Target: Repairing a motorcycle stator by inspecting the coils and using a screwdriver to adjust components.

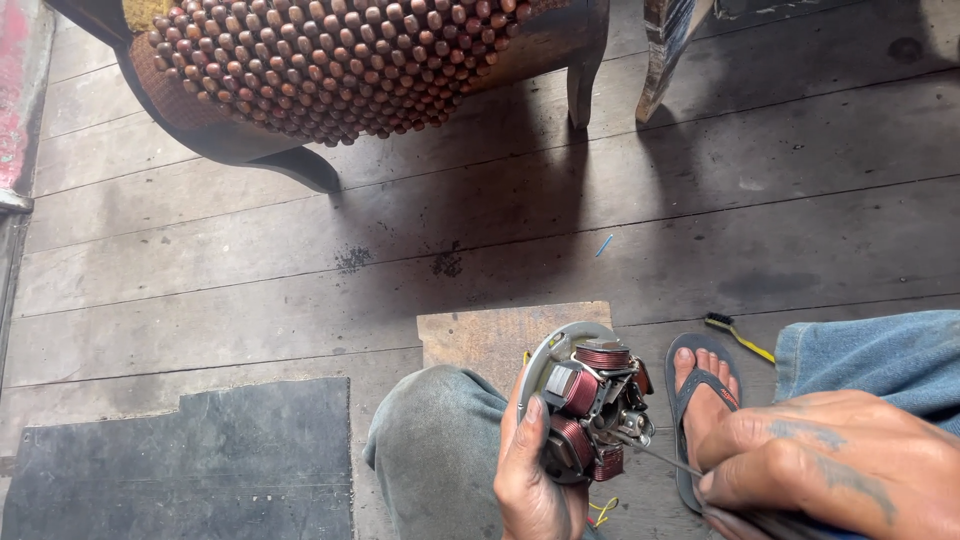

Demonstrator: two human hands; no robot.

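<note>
The left hand (530, 470) is clamped on a coil-wound stator plate (585, 400) above the knee while the right hand (830, 460), closed on what looks like a thin screwdriver (660, 458), should keep its tip square in the centre fitting.

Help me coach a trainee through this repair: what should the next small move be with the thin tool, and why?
Probably steady the tool's tip at the hub before working it. The left hand grips the coil plate upright over the knee, while the right hand holds the thin shaft, whose tip sits among the copper windings, which look easy to nick.
</note>
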